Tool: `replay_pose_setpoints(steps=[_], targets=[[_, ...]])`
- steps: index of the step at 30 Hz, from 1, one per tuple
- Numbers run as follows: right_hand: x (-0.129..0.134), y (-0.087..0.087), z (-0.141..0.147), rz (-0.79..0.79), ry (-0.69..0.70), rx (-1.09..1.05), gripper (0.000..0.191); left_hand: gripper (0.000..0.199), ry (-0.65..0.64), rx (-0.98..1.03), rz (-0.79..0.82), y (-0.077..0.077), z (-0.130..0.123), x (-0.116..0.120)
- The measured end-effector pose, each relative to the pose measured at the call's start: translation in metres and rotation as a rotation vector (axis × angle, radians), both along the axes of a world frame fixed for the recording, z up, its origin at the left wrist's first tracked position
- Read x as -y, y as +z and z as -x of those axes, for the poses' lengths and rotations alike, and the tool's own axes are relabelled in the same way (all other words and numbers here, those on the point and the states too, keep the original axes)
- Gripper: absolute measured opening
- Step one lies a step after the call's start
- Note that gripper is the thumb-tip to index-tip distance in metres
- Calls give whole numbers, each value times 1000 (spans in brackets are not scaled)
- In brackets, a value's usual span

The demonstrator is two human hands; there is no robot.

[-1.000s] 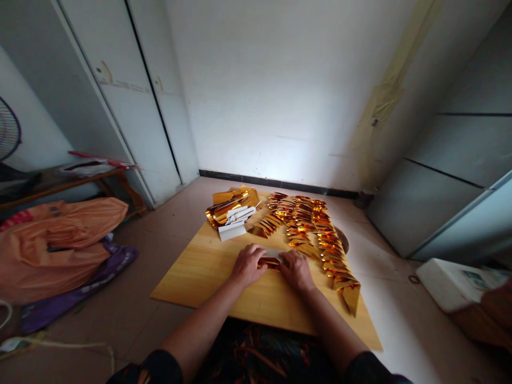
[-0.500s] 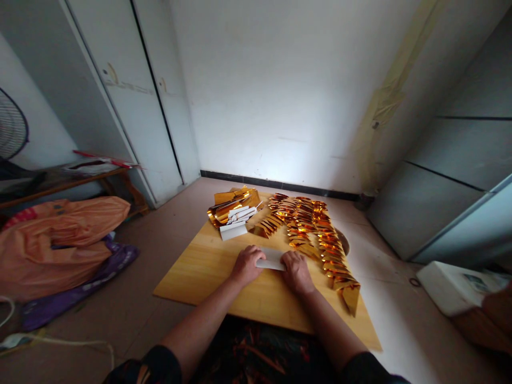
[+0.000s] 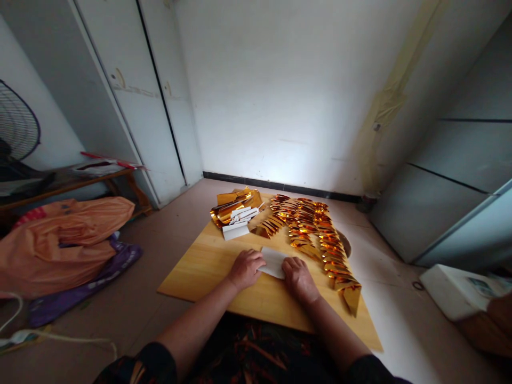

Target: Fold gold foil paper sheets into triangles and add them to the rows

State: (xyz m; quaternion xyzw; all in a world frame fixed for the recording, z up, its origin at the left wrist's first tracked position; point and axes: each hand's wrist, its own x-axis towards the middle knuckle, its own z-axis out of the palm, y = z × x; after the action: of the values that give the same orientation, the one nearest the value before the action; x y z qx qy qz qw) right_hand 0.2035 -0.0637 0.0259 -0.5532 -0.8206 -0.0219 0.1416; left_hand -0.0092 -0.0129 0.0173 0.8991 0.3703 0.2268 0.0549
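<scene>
Between my hands a white sheet of paper (image 3: 273,261) lies on the wooden board (image 3: 208,266). My left hand (image 3: 247,268) pinches its left edge, fingers curled over it. On the right edge, my right hand (image 3: 296,274) is closed with bent fingers; the thumb is mostly hidden. Beyond the left hand sits a folded white paper piece (image 3: 236,231), with several white paper strips (image 3: 244,214) behind it. Rows of folded gold foil paper pieces (image 3: 332,250) run along the board's right side. Loose gold foil sheets (image 3: 224,201) are heaped at the far left corner.
An orange cloth or bag (image 3: 72,240) and a purple bag (image 3: 116,272) lie on the floor at left, near a low wooden bench (image 3: 136,186) and a fan (image 3: 18,122). Cabinets (image 3: 152,106) stand behind. A white box (image 3: 456,290) is at right.
More of the white paper's surface shows between my hands, and its near edge sits lower. My hands stay close to the same places. The whole view has shifted slightly.
</scene>
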Motion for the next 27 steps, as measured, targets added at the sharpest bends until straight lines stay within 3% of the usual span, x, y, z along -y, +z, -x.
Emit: replay_pose_setpoints(steps=[8, 12, 16, 20, 27], targets=[[2, -3, -4, -20, 10, -32, 19, 24, -38, -105, -39, 6, 3, 8], [2, 8, 3, -40, -31, -65, 23, 33, -62, -142, -37, 11, 4, 12], [3, 17, 21, 1, 43, -22, 26, 34, -74, -160, -51, 14, 3, 14], [4, 9, 30, 22, 29, 11, 23, 25, -85, -164, -63, 15, 2, 13], [10, -3, 7, 36, -80, -10, 21, 16, -53, -110, -72, 11, -1, 11]])
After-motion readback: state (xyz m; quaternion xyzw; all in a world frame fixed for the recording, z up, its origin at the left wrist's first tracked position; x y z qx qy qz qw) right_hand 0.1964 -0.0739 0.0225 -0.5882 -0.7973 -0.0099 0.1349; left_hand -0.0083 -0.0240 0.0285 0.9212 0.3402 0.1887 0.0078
